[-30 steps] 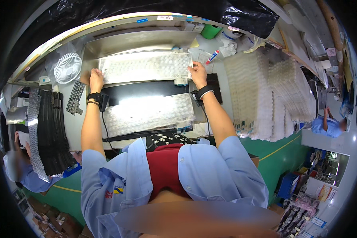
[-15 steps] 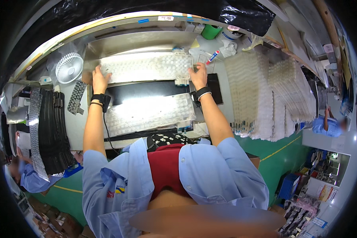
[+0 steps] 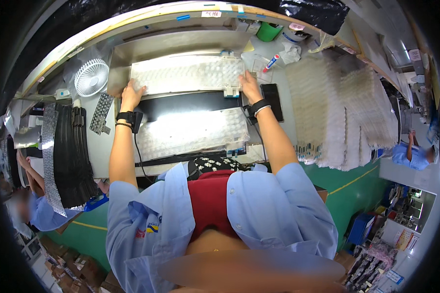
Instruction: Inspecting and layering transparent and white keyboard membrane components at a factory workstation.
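My left hand [image 3: 131, 96] grips the left end of a long, pale, translucent keyboard-shaped sheet [image 3: 188, 74], its thumb toward the lower edge. My right hand [image 3: 251, 89] closes on the sheet's right end. The sheet lies level along the front of a metal back plate, with a clear tab at its lower right corner. A second translucent sheet [image 3: 195, 134] lies nearer to me. Between the two runs a glossy black panel [image 3: 176, 106] that reflects bright light. Each wrist wears a black band with a cable.
A white fan [image 3: 91, 77] and a perforated metal strip [image 3: 100, 115] sit at left, beside stacked black strips [image 3: 68, 151]. At right are a phone [image 3: 272, 102], a marker [image 3: 271, 63] and tall stacks of pale sheets [image 3: 322, 112]. A green container [image 3: 269, 31] stands behind. Other people work at both sides.
The whole view has shifted slightly, so the bench appears a little higher and farther right. Both hands keep hold of the sheet's ends, with little visible movement against the bench.
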Tool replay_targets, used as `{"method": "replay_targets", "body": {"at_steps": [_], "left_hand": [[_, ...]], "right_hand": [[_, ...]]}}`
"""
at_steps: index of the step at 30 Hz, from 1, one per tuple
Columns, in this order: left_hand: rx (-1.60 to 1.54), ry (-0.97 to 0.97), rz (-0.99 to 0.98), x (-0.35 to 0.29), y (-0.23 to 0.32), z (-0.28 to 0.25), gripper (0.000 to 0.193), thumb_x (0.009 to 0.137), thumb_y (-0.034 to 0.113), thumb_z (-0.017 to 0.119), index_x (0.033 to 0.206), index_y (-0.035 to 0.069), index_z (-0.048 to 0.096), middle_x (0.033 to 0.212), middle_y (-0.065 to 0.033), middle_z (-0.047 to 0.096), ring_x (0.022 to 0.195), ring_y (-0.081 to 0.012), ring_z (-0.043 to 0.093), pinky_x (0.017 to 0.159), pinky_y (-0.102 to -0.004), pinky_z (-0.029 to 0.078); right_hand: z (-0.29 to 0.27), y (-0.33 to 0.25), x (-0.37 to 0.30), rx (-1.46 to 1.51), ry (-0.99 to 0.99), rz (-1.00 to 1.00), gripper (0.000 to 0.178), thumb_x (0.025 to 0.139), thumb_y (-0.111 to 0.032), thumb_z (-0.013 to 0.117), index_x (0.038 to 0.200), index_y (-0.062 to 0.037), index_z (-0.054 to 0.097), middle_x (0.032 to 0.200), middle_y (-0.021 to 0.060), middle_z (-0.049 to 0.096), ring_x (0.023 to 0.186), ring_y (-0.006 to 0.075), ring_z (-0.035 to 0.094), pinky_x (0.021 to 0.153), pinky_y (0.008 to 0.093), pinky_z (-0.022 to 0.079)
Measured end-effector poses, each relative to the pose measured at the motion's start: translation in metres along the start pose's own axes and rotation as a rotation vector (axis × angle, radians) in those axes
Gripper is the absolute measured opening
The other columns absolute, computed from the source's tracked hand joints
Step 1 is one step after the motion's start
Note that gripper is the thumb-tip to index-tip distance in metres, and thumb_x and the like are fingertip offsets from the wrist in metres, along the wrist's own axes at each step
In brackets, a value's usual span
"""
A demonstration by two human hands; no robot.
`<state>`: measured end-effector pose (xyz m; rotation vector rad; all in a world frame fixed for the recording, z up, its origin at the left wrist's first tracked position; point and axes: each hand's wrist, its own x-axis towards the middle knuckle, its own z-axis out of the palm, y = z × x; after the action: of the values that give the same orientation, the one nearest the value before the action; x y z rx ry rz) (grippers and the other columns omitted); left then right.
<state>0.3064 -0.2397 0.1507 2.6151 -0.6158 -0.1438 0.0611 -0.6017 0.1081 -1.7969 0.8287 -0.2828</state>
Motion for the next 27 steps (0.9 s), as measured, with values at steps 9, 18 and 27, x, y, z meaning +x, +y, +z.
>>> {"method": "replay_targets", "body": {"at_steps": [9,18,27], "left_hand": [[0.037,-0.003,-0.071,-0.137,-0.002,-0.060,0.043,0.077,0.025,0.064,0.106,-0.005,0.055,0.089,-0.0224,0.061,0.080,-0.0295,0.061,0.070,-0.0338,0.047],[0.297,0.199,-0.058,-0.198,-0.001,-0.021,0.057,0.069,0.024,0.070,0.113,-0.006,0.050,0.091,-0.0226,0.056,0.088,-0.0348,0.054,0.077,-0.0388,0.043],[-0.253,0.104,-0.273,-0.200,-0.017,-0.039,0.024,0.077,0.013,0.062,0.091,-0.002,0.049,0.074,-0.0111,0.053,0.072,-0.0222,0.053,0.066,-0.0313,0.043]], "right_hand": [[-0.047,-0.009,-0.096,-0.199,-0.071,-0.031,0.041,0.082,-0.026,0.056,0.114,0.0001,0.053,0.105,0.0210,0.058,0.093,0.0274,0.059,0.081,0.0304,0.044],[-0.024,-0.047,-0.180,-0.584,-0.084,-0.213,0.037,0.083,-0.016,0.049,0.117,-0.0006,0.048,0.105,0.0242,0.055,0.094,0.0363,0.054,0.079,0.0399,0.044],[-0.031,-0.036,-0.170,-0.163,-0.131,-0.011,0.028,0.081,-0.012,0.056,0.106,0.0007,0.055,0.080,0.0158,0.065,0.067,0.0164,0.061,0.061,0.0277,0.046]]}}
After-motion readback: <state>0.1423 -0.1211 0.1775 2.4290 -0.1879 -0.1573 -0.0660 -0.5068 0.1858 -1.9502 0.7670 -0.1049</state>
